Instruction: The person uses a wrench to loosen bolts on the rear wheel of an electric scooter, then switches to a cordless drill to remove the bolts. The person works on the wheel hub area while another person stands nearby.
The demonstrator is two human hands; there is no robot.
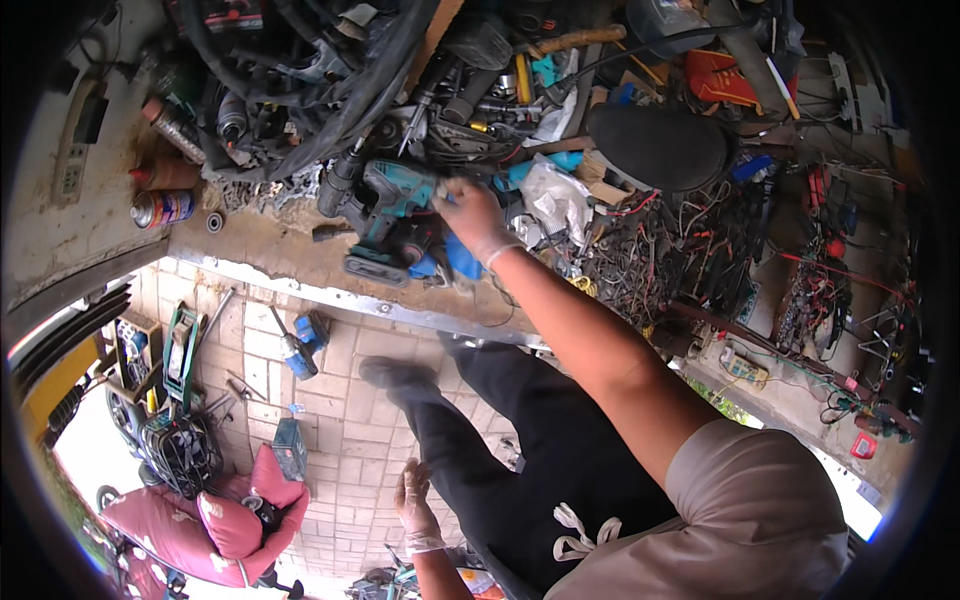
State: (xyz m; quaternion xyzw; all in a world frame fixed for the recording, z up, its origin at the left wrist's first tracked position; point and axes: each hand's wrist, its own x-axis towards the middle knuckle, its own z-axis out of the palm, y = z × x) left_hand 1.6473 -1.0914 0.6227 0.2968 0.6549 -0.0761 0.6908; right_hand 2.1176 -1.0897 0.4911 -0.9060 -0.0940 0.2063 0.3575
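Spanning the view from side to side, a cluttered bench stands over a floor of pale blocks. Black trousers on the person's legs fill much of the lower middle, with white laces at the waist. Down at the lower left lies a pink cushion with pale patches. On the bench, dark hoses loop along the back left, and a tangle of wires covers much of the right half. A black pad, rounded and smooth, sits behind the wires. The teal drill is near the bench's front edge, left of a crumpled clear bag, with its dark battery end toward the edge. Over its right end is the right hand, fingers curled and close together; whether they are clamped on the drill I cannot tell. The left hand hangs above the floor, beside the trousers, fingers loosely bent; whether their tips touch I cannot tell. On the floor, a green box stands beside the cushion, and a blue tool lies nearer the bench. Back on the bench, at the left, a spray can lies on its side, and just beside it is a small metal ring.
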